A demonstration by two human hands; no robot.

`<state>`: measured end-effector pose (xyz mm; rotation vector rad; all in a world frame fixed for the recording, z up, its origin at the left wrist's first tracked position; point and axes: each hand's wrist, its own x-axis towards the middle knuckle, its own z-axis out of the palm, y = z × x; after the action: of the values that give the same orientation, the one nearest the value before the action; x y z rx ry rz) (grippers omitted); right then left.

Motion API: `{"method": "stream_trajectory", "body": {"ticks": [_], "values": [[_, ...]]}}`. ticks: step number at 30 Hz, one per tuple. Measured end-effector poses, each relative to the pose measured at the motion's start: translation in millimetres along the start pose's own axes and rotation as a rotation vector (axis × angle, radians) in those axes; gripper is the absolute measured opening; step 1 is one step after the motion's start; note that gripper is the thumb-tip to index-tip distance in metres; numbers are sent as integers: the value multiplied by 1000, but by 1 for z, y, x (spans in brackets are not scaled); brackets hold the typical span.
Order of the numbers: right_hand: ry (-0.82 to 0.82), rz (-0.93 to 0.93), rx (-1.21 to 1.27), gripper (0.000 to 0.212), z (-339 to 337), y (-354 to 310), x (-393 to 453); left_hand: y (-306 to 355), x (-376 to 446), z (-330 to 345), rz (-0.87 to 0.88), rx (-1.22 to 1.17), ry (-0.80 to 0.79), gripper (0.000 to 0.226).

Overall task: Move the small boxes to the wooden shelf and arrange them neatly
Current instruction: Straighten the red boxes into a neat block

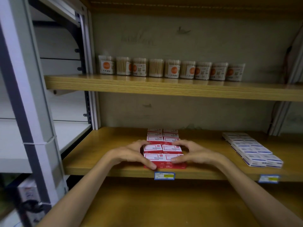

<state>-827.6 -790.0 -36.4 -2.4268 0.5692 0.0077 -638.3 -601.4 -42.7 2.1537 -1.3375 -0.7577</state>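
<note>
Red boxes (164, 150) seemingly clasped between left hand (131, 153), right hand (195, 153)

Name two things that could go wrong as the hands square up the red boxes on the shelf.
The front red boxes sit at the shelf edge, so a pull might tip them off. The left hand and right hand squeezing inward could buckle the two columns out of line.

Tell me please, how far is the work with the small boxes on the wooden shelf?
Mostly done, it seems. The red boxes already lie on the wooden shelf in two columns running back to the wall. In hand: the left hand and right hand hold the front boxes from both sides, squaring them. Left: perhaps only the final straightening; the front row sits at the shelf edge. No loose boxes show elsewhere.
</note>
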Motion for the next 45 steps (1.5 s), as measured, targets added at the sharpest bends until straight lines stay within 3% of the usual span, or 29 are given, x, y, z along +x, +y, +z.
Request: {"method": "stream_trajectory", "body": {"ticks": [5, 10, 13, 18, 27, 30, 39, 42, 45], "values": [[-12, -11, -136, 110, 5, 2, 8, -3, 10, 8, 56, -4, 75, 94], [71, -62, -36, 82, 15, 9, 16, -11, 15, 12, 106, -85, 103, 85], [102, -77, -5, 77, 18, 12, 16, -13, 16, 14, 140, -139, 116, 78], [120, -71, -11, 81, 21, 14, 17, -13, 21, 16, 133, -47, 106, 88], [87, -70, -24, 82, 20, 15, 20, -8, 23, 19, 120, 179, 154, 83], [94, -57, -35, 93, 21, 14, 21, -5, 23, 22, 112, 259, 193, 91], [117, -65, -36, 108, 25, 14, 19, -2, 21, 27, 104, 173, 224, 97], [63, -68, -39, 115, 17, 21, 10, -7, 7, 16, 97, 58, 151, 104], [38, -51, 8, 109, 4, 34, 2, -19, -6, 2, 75, 2, 131, 96]]}}
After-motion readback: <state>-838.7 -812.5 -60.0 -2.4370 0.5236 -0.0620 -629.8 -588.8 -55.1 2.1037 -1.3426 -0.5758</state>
